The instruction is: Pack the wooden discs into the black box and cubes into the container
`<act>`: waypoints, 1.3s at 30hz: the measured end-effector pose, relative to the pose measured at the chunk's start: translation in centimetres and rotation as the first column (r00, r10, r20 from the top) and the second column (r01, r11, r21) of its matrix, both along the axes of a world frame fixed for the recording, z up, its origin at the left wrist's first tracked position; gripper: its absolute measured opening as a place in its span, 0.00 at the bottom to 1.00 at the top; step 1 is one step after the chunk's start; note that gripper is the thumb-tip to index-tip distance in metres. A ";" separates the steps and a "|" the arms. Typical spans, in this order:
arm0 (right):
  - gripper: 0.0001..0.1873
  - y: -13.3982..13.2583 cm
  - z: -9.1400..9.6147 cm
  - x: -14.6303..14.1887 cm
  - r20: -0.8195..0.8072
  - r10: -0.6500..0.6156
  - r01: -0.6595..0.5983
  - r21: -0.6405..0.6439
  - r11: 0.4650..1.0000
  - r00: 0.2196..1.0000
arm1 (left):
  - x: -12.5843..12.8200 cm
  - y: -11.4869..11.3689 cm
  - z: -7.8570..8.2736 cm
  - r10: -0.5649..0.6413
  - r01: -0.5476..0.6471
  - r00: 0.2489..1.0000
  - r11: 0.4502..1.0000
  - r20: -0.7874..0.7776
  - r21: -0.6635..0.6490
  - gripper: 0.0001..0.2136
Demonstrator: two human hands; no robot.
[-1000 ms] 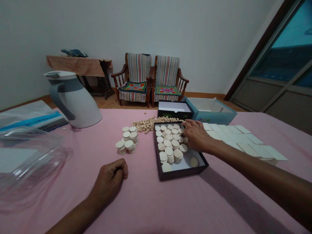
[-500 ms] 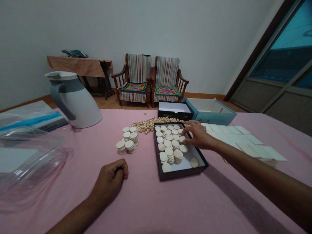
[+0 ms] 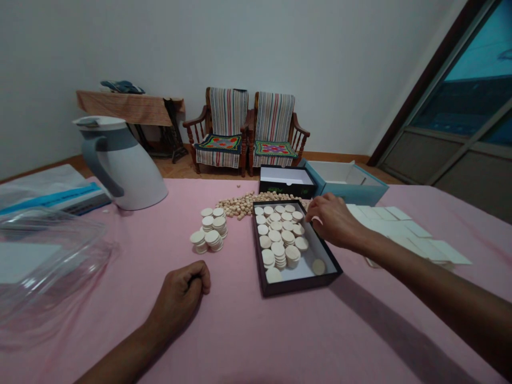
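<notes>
My left hand (image 3: 182, 293) rests in a loose fist on the pink tablecloth (image 3: 232, 330), and nothing shows in it. My right hand (image 3: 334, 220) is over the right rim of a shallow dark box (image 3: 300, 288). Its fingers are curled together, and whatever they may hold is hidden. Inside the box, round pale wooden discs (image 3: 276, 236) stand in stacks on the left, while a single disc (image 3: 319, 266) lies near the front right corner. Several more stacks of discs (image 3: 213, 237) stand on the cloth left of the box.
Small wooden beads (image 3: 240, 206) lie heaped behind the box. Further back are a black box (image 3: 287, 188) and a light-blue box (image 3: 348, 192). Pale square pieces (image 3: 412, 240) spread to the right. A white jug (image 3: 134, 173) and clear plastic packaging (image 3: 52, 256) sit at left.
My right hand has drawn back rightward from the discs to the box's right rim, its fingers curling in. My left hand has not moved.
</notes>
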State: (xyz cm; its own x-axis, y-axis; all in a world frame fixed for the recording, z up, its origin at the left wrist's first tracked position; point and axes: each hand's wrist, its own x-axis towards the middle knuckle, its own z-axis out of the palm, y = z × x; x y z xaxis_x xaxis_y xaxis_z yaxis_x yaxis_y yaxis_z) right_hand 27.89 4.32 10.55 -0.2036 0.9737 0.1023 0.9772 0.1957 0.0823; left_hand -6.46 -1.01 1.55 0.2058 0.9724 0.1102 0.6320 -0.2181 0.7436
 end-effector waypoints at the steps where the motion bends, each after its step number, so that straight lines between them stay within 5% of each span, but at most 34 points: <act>1: 0.15 -0.2 0.0 -0.2 0.053 0.000 0.001 -0.017 1.000 0.999 | 0.0 0.0 0.0 -0.001 0.001 1.000 1.000 -0.003 0.003 0.08; 20: 0.16 0.2 -1.5 -1.8 0.231 -0.001 0.006 -0.019 1.000 0.973 | 0.1 -0.1 0.1 -0.004 0.004 1.000 1.000 -0.003 -0.005 0.08; 29: 0.15 0.3 0.9 -1.0 0.144 -0.051 0.040 0.080 0.996 0.988 | 0.0 0.0 0.0 -0.013 0.013 1.000 1.000 -0.016 0.005 0.08; 39: 0.09 -2.9 0.4 -1.9 0.220 0.082 -0.062 -0.096 0.993 0.972 | 0.4 -0.2 0.6 0.001 -0.001 1.000 1.000 -0.005 -0.008 0.08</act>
